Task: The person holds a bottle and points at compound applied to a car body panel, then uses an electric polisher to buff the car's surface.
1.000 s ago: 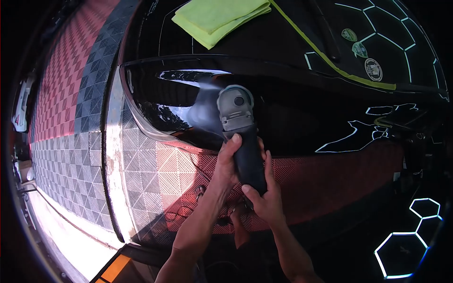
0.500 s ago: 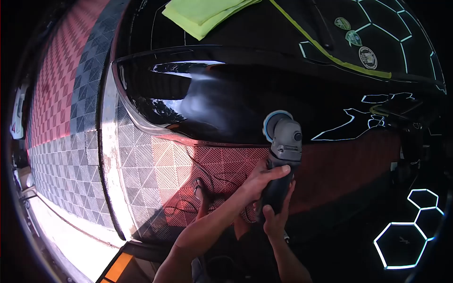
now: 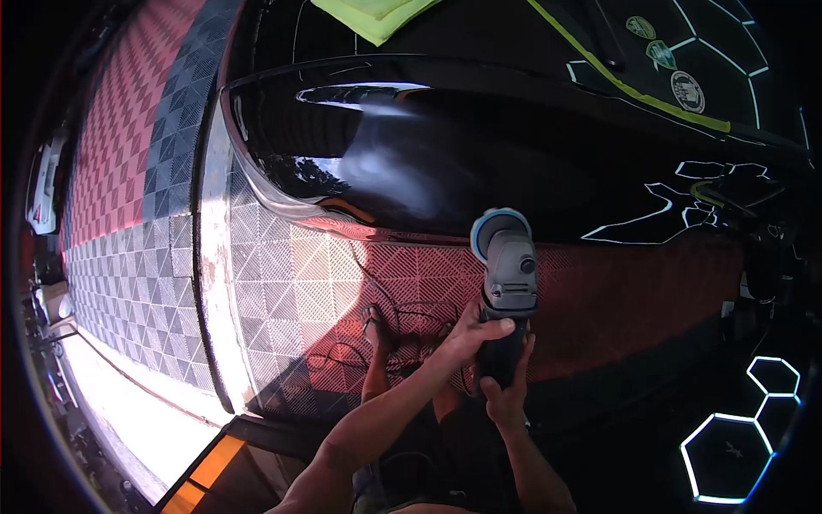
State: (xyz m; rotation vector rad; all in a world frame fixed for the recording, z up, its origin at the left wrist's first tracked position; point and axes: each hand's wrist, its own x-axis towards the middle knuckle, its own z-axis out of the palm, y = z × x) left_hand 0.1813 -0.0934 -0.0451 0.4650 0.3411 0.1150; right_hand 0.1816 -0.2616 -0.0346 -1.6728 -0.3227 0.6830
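A grey and black power polisher [image 3: 512, 278] with a round, blue-rimmed pad [image 3: 488, 238] is held in both my hands. The pad lies over the lower edge of the glossy black car panel [image 3: 548, 163]; whether it touches the paint I cannot tell. My left hand [image 3: 469, 336] wraps the dark body just behind the grey head, its thumb lying across the top. Farther back, my right hand [image 3: 509, 392] grips the handle from the right and beneath. A hazy patch of reflected light [image 3: 385, 163] shows on the panel left of the pad.
A yellow-green cloth [image 3: 377, 19] lies on the car. Yellow tape [image 3: 629, 94] runs past several round stickers [image 3: 687, 92]. Dark cord [image 3: 330, 360] loops over the red floor tiles [image 3: 411, 278] near my feet. An orange-and-dark object [image 3: 214, 463] stands at lower left.
The polisher, in both hands, has shifted left and down toward the panel's lower edge. My view has tilted slightly, so the car and floor appear higher and further right.
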